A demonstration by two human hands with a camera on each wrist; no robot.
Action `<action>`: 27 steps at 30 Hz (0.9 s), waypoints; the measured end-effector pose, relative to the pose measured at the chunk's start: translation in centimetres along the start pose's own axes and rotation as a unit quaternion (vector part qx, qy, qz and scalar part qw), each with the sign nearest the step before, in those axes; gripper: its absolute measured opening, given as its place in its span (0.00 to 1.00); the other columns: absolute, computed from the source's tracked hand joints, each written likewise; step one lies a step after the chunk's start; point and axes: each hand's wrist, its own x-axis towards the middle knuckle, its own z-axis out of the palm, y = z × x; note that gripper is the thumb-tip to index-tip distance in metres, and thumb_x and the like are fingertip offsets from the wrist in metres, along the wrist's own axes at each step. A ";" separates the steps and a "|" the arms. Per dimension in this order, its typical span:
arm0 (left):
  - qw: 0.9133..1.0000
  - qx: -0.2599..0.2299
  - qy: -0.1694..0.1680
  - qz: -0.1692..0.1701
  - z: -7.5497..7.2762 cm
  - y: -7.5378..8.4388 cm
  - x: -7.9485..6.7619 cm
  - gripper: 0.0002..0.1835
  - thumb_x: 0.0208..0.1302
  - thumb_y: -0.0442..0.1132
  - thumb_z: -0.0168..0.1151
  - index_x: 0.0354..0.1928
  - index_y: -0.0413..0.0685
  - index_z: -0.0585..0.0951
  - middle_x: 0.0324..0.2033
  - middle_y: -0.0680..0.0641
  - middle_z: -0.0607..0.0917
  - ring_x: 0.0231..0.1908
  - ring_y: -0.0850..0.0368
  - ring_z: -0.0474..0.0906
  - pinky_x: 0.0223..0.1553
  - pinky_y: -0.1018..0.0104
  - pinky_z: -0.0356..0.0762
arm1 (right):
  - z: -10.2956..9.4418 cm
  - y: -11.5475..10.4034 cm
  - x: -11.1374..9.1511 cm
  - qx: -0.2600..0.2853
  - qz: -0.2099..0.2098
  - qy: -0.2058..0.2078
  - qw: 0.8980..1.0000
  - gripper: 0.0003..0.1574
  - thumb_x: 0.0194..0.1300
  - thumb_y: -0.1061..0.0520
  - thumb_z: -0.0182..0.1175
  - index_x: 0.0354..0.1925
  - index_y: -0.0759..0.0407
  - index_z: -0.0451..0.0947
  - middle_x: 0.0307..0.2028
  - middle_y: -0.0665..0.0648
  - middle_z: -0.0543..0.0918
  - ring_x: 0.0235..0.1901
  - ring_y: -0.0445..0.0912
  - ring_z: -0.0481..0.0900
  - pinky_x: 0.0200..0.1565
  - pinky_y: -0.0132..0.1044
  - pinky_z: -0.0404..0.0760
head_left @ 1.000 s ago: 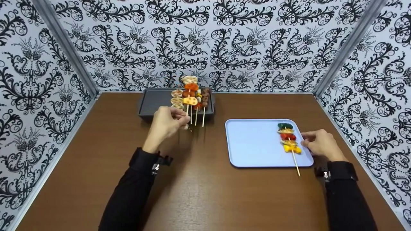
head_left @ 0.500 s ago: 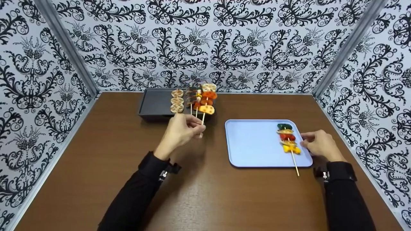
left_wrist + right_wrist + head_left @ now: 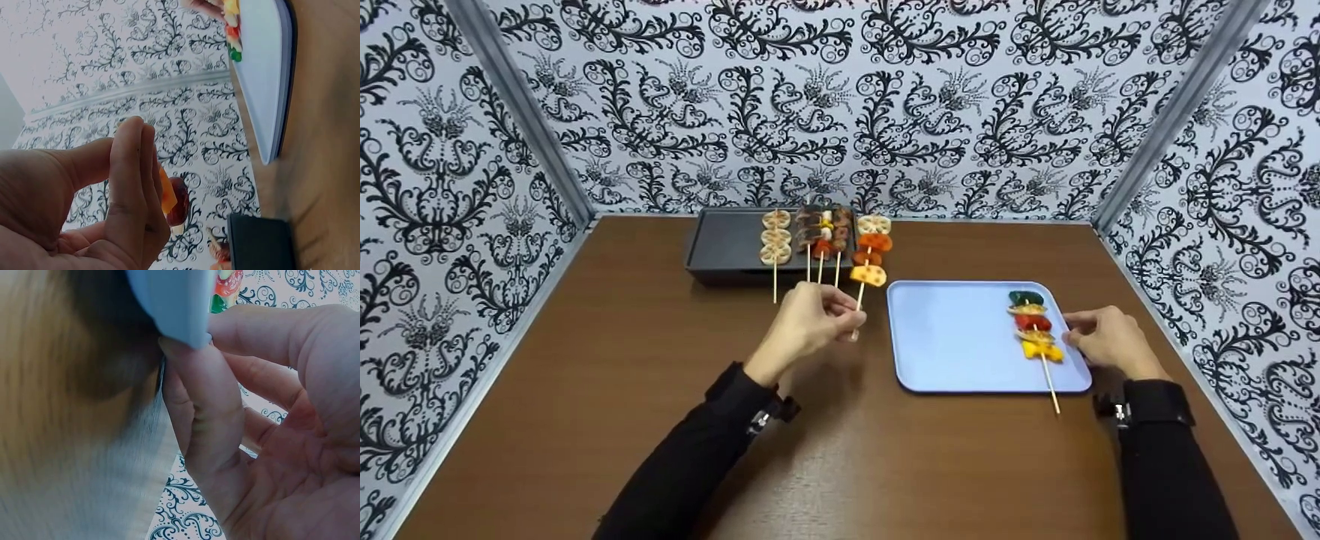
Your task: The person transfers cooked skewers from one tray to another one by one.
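Note:
My left hand (image 3: 810,319) pinches the bare lower stick of a skewer (image 3: 874,242) between thumb and fingertips. White, orange and yellow slices are threaded on it, and it is held up between the dark grill pan and the light blue tray (image 3: 952,337). In the left wrist view the fingers (image 3: 128,180) hide most of this skewer. At the tray's right edge, my right hand (image 3: 1114,341) grips the rim; the right wrist view has thumb and finger on either side of the tray edge (image 3: 180,304). On the tray's right side lies a vegetable skewer (image 3: 1033,322), its stick overhanging the front rim.
The dark grill pan (image 3: 724,240) stands at the back of the brown table (image 3: 840,465). Lotus-root slices on a skewer (image 3: 776,236) and several other skewers (image 3: 825,229) lie on it, sticks pointing forward. Patterned walls (image 3: 840,112) enclose the table.
My left hand has carried its skewer rightward and toward me, from over the grill pan to beside the tray's left corner. The right hand has stayed at the tray's edge.

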 end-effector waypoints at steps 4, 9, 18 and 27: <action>1.000 0.007 -0.010 0.008 1.1 -0.2 0.0 0.06 0.72 0.33 0.81 0.46 0.39 0.95 0.38 0.42 0.99 0.27 0.61 0.94 0.35 0.66 0.96 | 0.1 0.0 -0.1 -0.002 0.004 -0.004 1.000 0.31 0.79 0.54 0.73 0.74 0.65 0.85 0.48 0.67 0.96 0.48 0.62 0.89 0.43 0.39 0.80; 0.999 0.014 -0.023 0.017 2.4 -0.5 0.2 0.07 0.72 0.35 0.81 0.46 0.39 0.95 0.38 0.42 0.99 0.31 0.52 0.97 0.39 0.55 0.99 | 0.0 0.0 -0.1 -0.002 0.003 0.000 1.000 0.31 0.79 0.55 0.72 0.74 0.66 0.85 0.50 0.69 0.96 0.49 0.63 0.89 0.43 0.39 0.81; 0.997 0.071 -0.014 0.033 4.5 -0.7 0.4 0.05 0.72 0.38 0.81 0.44 0.43 0.96 0.37 0.45 0.99 0.28 0.62 0.93 0.34 0.72 0.93 | 0.1 0.1 -0.1 -0.014 -0.024 0.016 0.999 0.29 0.76 0.55 0.73 0.70 0.65 0.88 0.44 0.63 0.97 0.42 0.53 0.89 0.46 0.40 0.79; 0.997 0.070 -0.017 0.033 6.0 -0.5 0.8 0.05 0.71 0.37 0.84 0.41 0.42 0.95 0.35 0.45 0.99 0.28 0.62 0.94 0.33 0.71 0.93 | 0.0 0.1 0.1 -0.017 -0.016 0.011 1.000 0.30 0.78 0.53 0.73 0.72 0.64 0.87 0.46 0.64 0.97 0.45 0.56 0.90 0.46 0.43 0.80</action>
